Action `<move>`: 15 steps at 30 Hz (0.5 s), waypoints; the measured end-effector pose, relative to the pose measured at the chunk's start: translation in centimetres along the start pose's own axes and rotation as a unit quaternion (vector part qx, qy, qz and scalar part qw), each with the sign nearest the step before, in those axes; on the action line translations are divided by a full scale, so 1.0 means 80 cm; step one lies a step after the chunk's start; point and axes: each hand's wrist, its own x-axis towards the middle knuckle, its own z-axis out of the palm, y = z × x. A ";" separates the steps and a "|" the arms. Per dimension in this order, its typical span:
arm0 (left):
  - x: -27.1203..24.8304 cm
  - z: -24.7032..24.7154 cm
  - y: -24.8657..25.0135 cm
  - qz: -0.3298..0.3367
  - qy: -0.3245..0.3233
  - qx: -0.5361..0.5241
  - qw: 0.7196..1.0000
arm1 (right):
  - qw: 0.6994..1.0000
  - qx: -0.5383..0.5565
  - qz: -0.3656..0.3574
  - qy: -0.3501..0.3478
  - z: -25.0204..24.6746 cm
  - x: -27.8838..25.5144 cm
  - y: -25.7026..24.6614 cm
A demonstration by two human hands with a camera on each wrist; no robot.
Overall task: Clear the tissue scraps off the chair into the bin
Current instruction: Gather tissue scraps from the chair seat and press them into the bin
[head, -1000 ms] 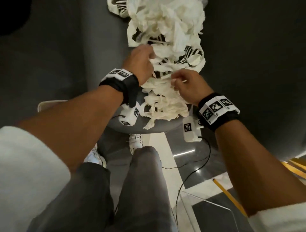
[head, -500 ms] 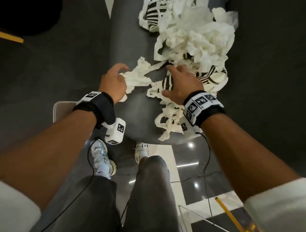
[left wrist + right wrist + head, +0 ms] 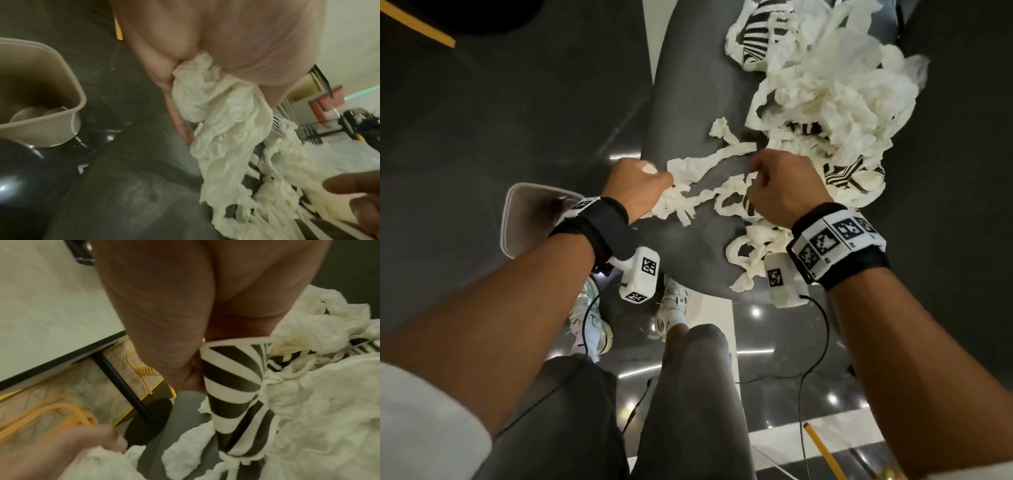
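Observation:
A heap of white tissue scraps [image 3: 835,92] lies on the grey chair seat [image 3: 688,102], with loose strips [image 3: 709,161] trailing toward its near edge. My left hand [image 3: 654,173] grips a bunch of tissue strips [image 3: 205,100] at the seat's left side. My right hand [image 3: 758,171] is curled over the strips in the middle, and in the right wrist view it pinches a black-and-white striped paper piece [image 3: 232,386]. The beige bin [image 3: 527,212] stands on the floor left of the chair, below my left wrist; its rim [image 3: 68,78] is close to that hand.
More striped paper [image 3: 760,37] is mixed into the heap at the far end and at the right [image 3: 849,174]. My legs and shoes [image 3: 671,308] stand at the chair's near edge. Wrist cables [image 3: 822,329] hang down. A black table base [image 3: 148,418] stands beyond the chair.
My left hand has closed round a bunch of strips and pulled them toward the seat's left edge. My right hand, laid flatter before, has curled onto the striped piece.

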 end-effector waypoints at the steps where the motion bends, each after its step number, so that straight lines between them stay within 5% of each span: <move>1: 0.001 -0.011 -0.009 -0.015 0.007 -0.016 1.000 | 1.000 0.009 -0.005 -0.008 0.004 -0.002 -0.011; 9: -0.001 -0.126 -0.088 -0.068 0.134 -0.025 0.988 | 0.992 0.012 -0.101 -0.068 0.076 0.008 -0.124; 15: 0.013 -0.226 -0.197 -0.083 0.229 0.080 0.967 | 0.977 0.108 -0.121 -0.137 0.222 0.033 -0.230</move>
